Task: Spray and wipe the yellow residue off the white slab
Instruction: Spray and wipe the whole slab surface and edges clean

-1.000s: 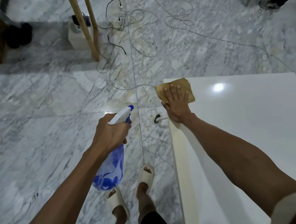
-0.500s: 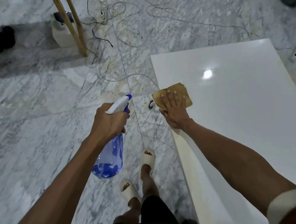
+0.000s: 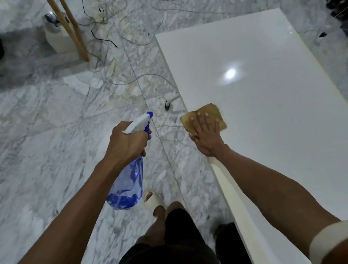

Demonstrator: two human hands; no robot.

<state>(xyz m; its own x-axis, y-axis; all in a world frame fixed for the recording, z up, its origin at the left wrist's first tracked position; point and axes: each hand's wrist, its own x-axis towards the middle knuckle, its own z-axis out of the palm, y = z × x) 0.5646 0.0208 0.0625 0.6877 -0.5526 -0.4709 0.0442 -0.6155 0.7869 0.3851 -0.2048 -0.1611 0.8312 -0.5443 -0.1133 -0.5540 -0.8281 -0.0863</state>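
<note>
Right hand [image 3: 207, 136]: flat, palm down, fingers [image 3: 199, 121] spread and extended, pressed on a folded tan cloth [image 3: 213, 113]. No closed grip; the cloth is pinned under the palm and fingers, not pinched. Far corner and right edge of the cloth show beyond the fingertips.

Cloth sits on the white slab [image 3: 270, 108], at its left long edge, roughly mid-length. The heel of the hand overlaps that edge.

Left hand [image 3: 126, 144]: closed in a fist around the neck of a spray bottle [image 3: 127, 186]. The fingers wrap the neck fully; whether one lies on the trigger I cannot tell. White spray head with blue nozzle tip [image 3: 150, 114] points up and right, toward the slab's edge. The translucent blue body hangs below the fist, tilted, with blue liquid pooled in the bottom. The bottle is over the marble floor [image 3: 35, 141], left of the slab and apart from it.

Slab surface: glossy, with one bright light reflection [image 3: 230, 74] beyond the cloth. No distinct yellow residue can be made out on the top face; the near left rim looks cream-tinted.

Loose cables [image 3: 121, 40] lie on the floor past the slab's far left corner.
</note>
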